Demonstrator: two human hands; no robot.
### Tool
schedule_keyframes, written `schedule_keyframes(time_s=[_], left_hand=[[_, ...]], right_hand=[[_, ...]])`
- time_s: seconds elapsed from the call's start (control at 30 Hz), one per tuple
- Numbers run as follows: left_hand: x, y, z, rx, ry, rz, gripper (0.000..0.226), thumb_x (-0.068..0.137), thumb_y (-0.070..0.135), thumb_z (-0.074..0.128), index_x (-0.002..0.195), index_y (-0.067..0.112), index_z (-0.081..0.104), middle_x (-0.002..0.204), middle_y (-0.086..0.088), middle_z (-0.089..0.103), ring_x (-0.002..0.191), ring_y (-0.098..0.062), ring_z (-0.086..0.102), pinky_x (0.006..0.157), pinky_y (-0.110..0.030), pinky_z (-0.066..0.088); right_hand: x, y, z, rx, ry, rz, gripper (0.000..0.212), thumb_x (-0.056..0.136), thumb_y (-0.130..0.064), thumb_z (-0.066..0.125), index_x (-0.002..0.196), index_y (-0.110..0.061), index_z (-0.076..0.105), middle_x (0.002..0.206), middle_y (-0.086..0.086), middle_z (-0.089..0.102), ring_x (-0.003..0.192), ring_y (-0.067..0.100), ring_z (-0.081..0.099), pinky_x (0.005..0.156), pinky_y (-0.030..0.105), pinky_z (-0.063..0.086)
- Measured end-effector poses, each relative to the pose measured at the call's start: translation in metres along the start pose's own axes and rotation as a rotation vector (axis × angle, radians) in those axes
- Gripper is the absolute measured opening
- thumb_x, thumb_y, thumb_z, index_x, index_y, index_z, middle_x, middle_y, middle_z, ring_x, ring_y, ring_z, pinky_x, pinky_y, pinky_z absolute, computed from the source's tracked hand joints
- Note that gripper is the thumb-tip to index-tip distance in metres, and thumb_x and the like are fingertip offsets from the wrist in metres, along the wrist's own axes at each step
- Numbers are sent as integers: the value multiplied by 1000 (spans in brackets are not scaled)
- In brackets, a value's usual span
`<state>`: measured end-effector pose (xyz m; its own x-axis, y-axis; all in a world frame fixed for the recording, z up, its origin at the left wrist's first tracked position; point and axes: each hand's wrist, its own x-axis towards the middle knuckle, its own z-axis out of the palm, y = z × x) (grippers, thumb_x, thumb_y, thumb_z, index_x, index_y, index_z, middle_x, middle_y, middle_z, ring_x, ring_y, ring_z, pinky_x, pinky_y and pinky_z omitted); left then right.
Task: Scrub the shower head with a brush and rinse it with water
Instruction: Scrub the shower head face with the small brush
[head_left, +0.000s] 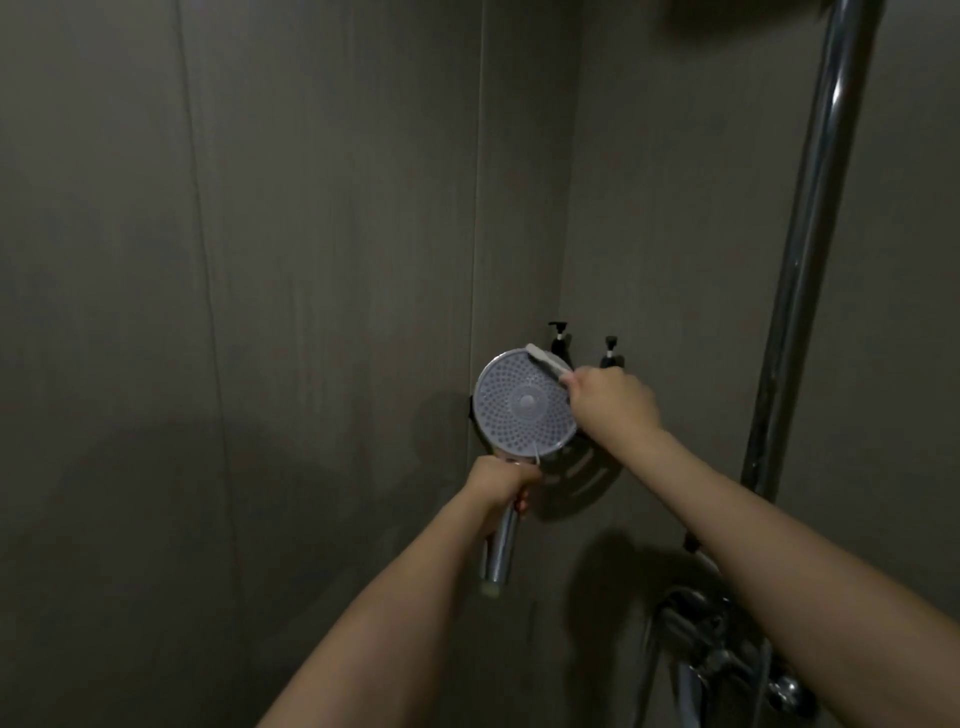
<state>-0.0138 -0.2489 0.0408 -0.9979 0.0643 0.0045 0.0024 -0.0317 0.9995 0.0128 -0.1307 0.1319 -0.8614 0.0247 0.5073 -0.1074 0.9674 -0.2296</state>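
Observation:
A round shower head (522, 402) with a pale, dotted spray face points toward me at the centre of the view. My left hand (498, 486) is closed around its chrome handle just below the face. My right hand (610, 397) grips a small white brush (545, 360). The brush head rests against the upper right rim of the spray face. No water is visible coming from the head.
Dark grey wall panels meet in a corner behind the shower head. A corner shelf (587, 475) holds two dark pump bottles (560, 343). A chrome riser pipe (810, 234) runs up the right side, with the mixer valve (727, 644) at the lower right.

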Motion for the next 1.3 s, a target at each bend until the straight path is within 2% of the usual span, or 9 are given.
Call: schedule_keyframes(time_s=[0.17,0.3,0.47,0.7,0.83,0.97,1.1,1.2,1.3], left_hand=[[1,2,-7,-6,25,21,34,75,-1,65,51,10,44,30,0,38,23,-10,33,33,-13,31],[2,0,-9,-16,31,26,33,78,-1,63,53,10,45,29,1,38,23,-9,33,33,-13,31],[5,0,-7,-1,46,45,33,78,-3,62,52,10,45,29,1,38,24,-10,33,33,-14,31],[10,-3,-8,-14,77,50,34,77,-2,63,51,10,45,30,1,39,24,-11,34,33,-15,31],[9,-7,-12,2,92,55,33,76,-5,61,51,9,45,29,0,39,24,-11,34,34,-15,30],[8,-8,-13,-2,89,42,33,76,-5,61,51,9,44,29,-1,38,24,-12,34,34,-15,31],[8,-12,-16,-4,84,35,32,76,-3,63,52,10,46,30,-1,39,25,-12,34,35,-15,31],[9,-12,-15,5,72,33,34,76,-4,62,51,10,44,31,-1,38,25,-13,34,34,-16,31],[8,-10,-13,5,63,38,33,77,-5,59,52,10,43,31,-1,38,24,-12,34,35,-15,30]], right_hand=[[-7,-8,4,88,-17,-12,32,99,-28,32,112,-18,60,100,14,65,88,30,64,71,36,52],[-6,-12,18,170,-89,-5,34,99,-32,33,114,-18,60,83,7,57,71,24,58,54,30,43],[-1,-8,14,244,-123,43,35,100,-27,33,106,-12,65,102,18,65,89,31,63,74,35,50],[-1,-2,11,190,-191,12,38,100,-27,34,78,-10,60,91,19,61,84,31,61,70,34,49],[-6,0,12,271,-203,79,30,99,-20,31,105,-17,60,97,18,60,81,28,58,70,37,50],[-5,3,21,155,-184,46,32,99,-20,33,105,-8,62,91,14,63,80,29,61,61,34,46],[-7,0,24,200,-221,54,30,98,-28,36,105,-15,62,79,5,55,72,23,58,58,31,45],[-4,-2,20,137,-133,37,33,99,-29,35,101,-13,63,83,9,60,72,25,60,57,32,45],[-10,-10,21,275,-172,62,29,98,-26,37,109,-17,62,88,10,60,74,26,58,59,34,47]])
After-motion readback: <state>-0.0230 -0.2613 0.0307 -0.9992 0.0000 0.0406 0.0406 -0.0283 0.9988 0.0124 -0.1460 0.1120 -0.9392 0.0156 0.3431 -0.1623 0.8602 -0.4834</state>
